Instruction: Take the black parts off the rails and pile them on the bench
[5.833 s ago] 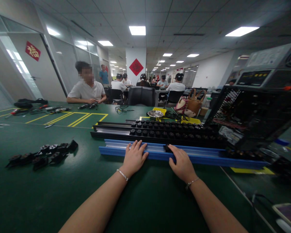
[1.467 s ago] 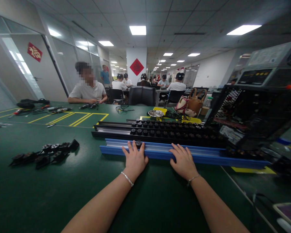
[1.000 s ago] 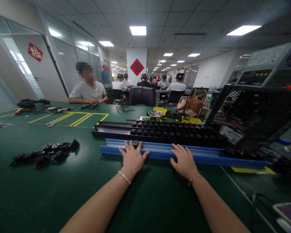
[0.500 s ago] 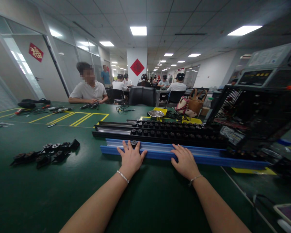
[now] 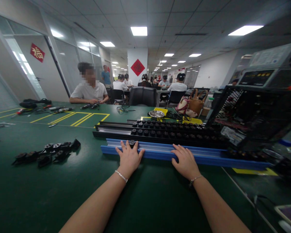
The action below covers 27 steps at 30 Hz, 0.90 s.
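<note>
A long blue rail (image 5: pixel 160 154) lies across the green table, with a small black part (image 5: pixel 132 142) in its channel near the left end. My left hand (image 5: pixel 129 159) rests over the rail with fingers spread, its fingertips at that black part. Farther right, my right hand (image 5: pixel 185 160) lies on the rail's near edge, thumb apart from the other fingers. Behind the blue rail are black rails (image 5: pixel 111 132) holding rows of small black parts. More black parts sit at the rail's right end.
Loose black parts (image 5: pixel 48 153) lie at the left. An open computer case (image 5: pixel 254 113) stands at the right. Behind the rails are a metal bowl (image 5: pixel 156 114) and yellow trays. Across the table sits a person (image 5: pixel 88 92). A phone (image 5: pixel 289 215) lies at the lower right.
My left hand has shifted slightly left along the blue rail, and the small black part at its fingertips has moved slightly left too. My right hand stays in place.
</note>
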Tool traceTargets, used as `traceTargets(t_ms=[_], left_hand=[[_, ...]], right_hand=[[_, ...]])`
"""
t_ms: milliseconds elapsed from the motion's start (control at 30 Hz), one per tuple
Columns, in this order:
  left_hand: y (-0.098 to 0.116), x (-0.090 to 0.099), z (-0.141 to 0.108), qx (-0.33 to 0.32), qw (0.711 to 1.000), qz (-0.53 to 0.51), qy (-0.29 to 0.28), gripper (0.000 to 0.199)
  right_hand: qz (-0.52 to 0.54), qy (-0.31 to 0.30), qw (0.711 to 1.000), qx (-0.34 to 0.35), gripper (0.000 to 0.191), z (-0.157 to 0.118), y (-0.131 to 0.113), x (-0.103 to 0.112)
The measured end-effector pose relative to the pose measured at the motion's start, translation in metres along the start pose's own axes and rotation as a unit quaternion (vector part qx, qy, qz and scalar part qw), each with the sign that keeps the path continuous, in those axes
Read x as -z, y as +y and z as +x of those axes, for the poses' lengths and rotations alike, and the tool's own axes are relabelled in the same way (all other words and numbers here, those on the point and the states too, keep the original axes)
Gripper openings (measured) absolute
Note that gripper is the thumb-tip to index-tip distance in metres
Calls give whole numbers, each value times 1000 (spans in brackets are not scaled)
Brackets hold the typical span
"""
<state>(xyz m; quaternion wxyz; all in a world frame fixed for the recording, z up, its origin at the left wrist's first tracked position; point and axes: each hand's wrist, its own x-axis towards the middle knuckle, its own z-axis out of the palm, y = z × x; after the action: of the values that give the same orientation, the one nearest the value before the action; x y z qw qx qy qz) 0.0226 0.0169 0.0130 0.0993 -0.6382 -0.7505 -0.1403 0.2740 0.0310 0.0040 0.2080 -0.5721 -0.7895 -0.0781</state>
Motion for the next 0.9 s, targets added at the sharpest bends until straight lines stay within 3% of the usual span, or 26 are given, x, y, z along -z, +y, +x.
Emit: traceTargets(t_ms=[900], left_hand=[[-19, -3, 10, -8, 997, -36, 75, 38]], right_hand=[[3, 9, 1000, 3, 33, 0, 2, -3]])
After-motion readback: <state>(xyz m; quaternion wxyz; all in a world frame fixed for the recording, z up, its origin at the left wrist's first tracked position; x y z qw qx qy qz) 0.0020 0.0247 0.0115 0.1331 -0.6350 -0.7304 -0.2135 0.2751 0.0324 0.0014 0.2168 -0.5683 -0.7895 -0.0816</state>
